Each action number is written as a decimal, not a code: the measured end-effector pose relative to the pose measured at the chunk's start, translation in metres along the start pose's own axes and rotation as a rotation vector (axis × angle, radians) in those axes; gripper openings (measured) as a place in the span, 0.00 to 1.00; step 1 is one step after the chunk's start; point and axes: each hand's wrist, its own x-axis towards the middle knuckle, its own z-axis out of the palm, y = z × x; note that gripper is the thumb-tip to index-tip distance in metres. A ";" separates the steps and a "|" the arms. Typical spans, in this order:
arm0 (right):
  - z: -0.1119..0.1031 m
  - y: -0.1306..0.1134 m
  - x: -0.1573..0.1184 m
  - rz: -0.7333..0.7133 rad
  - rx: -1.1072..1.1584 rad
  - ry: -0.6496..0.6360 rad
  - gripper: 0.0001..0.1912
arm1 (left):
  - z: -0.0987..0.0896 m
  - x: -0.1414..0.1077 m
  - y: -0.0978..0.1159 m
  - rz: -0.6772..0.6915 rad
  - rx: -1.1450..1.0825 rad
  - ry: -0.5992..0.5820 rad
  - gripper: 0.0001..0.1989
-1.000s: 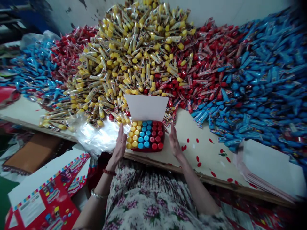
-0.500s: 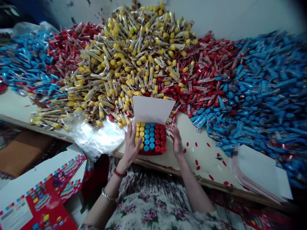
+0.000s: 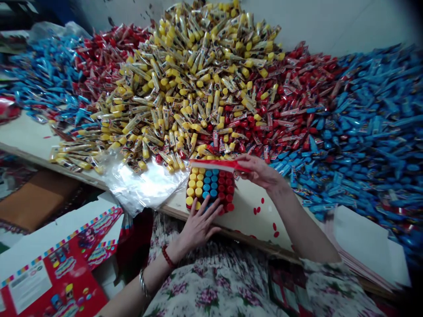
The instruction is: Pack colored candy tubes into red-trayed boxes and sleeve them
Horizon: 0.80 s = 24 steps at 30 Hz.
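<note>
Right hand (image 3: 259, 172) pinches a slim red-and-white card strip (image 3: 218, 165) above a block of upright tubes.

The strip's long axis runs crosswise along the far edge of the block of yellow-, blue- and red-capped tubes (image 3: 209, 187), its right end gripped between thumb and fingers. The open left hand (image 3: 200, 224) lies spread against the block's near side. Printing on the heaped tube wrappers (image 3: 198, 88) behind the block is too small to read.
</note>
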 end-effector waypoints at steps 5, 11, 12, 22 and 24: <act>0.003 0.054 -0.027 -0.213 -0.281 0.035 0.34 | 0.003 -0.009 0.005 -0.011 -0.030 -0.008 0.33; 0.010 0.114 -0.043 -0.552 -0.924 0.324 0.22 | 0.006 -0.016 0.009 -0.065 -0.065 -0.014 0.33; 0.009 0.119 -0.044 -0.618 -1.039 0.335 0.21 | 0.005 -0.017 0.009 -0.066 -0.071 -0.007 0.33; -0.006 0.130 -0.031 -0.793 -1.372 0.311 0.23 | -0.029 0.007 -0.048 -0.305 -0.089 0.299 0.29; -0.006 0.133 -0.029 -0.792 -1.343 0.308 0.24 | -0.041 0.018 -0.069 -0.227 -0.107 0.186 0.31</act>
